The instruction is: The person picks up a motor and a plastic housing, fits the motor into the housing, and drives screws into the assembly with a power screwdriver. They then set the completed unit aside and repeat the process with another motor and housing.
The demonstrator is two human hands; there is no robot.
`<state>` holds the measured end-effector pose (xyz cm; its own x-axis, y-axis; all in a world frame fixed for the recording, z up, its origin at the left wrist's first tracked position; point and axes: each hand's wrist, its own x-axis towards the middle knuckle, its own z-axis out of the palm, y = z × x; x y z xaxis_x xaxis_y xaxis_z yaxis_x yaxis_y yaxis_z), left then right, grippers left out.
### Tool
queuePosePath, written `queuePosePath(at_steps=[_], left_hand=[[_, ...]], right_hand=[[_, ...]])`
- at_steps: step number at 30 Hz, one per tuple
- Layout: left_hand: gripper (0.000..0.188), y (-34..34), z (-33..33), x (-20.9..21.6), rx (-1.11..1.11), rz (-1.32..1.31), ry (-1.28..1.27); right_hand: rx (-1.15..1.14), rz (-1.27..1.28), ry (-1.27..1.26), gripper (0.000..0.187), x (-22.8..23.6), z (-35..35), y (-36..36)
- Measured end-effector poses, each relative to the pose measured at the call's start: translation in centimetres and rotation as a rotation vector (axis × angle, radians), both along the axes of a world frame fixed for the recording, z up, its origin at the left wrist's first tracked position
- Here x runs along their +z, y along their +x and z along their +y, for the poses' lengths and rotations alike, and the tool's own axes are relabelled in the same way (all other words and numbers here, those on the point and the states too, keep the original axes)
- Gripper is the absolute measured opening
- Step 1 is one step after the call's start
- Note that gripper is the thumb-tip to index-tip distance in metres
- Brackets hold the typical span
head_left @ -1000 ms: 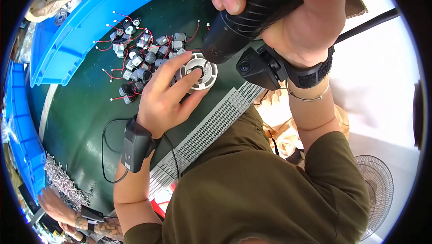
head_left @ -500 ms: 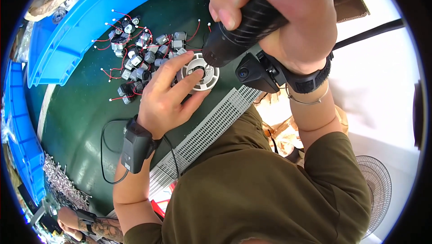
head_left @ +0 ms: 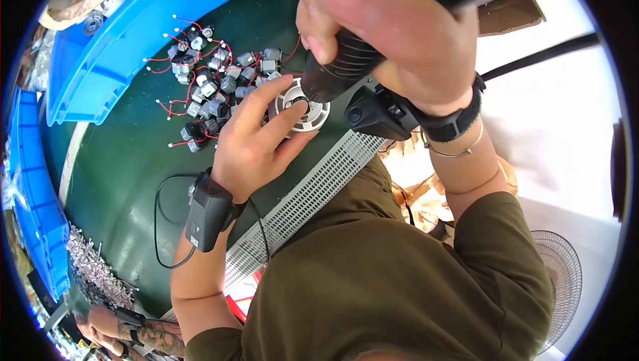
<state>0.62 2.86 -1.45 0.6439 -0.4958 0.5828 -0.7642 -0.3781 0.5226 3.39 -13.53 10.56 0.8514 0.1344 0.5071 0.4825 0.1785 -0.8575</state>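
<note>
My left hand (head_left: 251, 138) is closed round a round white plastic housing (head_left: 319, 119) on the green table, its fingers spread over the rim and one fingertip pressed into the middle. In my right hand (head_left: 413, 38) is a black power screwdriver (head_left: 341, 68), gripped round its ribbed body and tilted down to the left. Its nose meets the upper part of the housing; the bit and whatever lies under it are hidden. Just left of the housing lies a heap of small grey motors (head_left: 228, 84) with red wires and white plugs.
Blue bins (head_left: 126, 48) line the far left edge, with white parts behind them. A pile of screws (head_left: 100, 268) lies at the lower left, near another person's tattooed forearm (head_left: 160, 336). A perforated grey strip (head_left: 313, 188) edges the table before me. A fan (head_left: 558, 281) stands right.
The screwdriver in my right hand has come down and left, its nose now against the housing. My left hand and the housing have shifted slightly right in the picture.
</note>
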Motion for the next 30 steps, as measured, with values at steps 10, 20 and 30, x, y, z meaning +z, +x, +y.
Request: queuePosePath(at_steps=[10,20,30], left_hand=[[0.023,1.7,15.3,2.4,0.724,-0.014,0.047],[0.040,0.8,25.8,1.7,1.121,-0.262,0.463],[0.047,1.0,3.5,6.7,0.219,0.027,0.056]], right_hand=[[-0.311,-0.184,-0.442,0.060,1.9,-2.9,3.9],[-0.635,-0.682,-1.517,0.021,-7.5,-3.0,2.0],[-0.398,-0.529,-1.015,0.015,-3.3,-3.7,1.9]])
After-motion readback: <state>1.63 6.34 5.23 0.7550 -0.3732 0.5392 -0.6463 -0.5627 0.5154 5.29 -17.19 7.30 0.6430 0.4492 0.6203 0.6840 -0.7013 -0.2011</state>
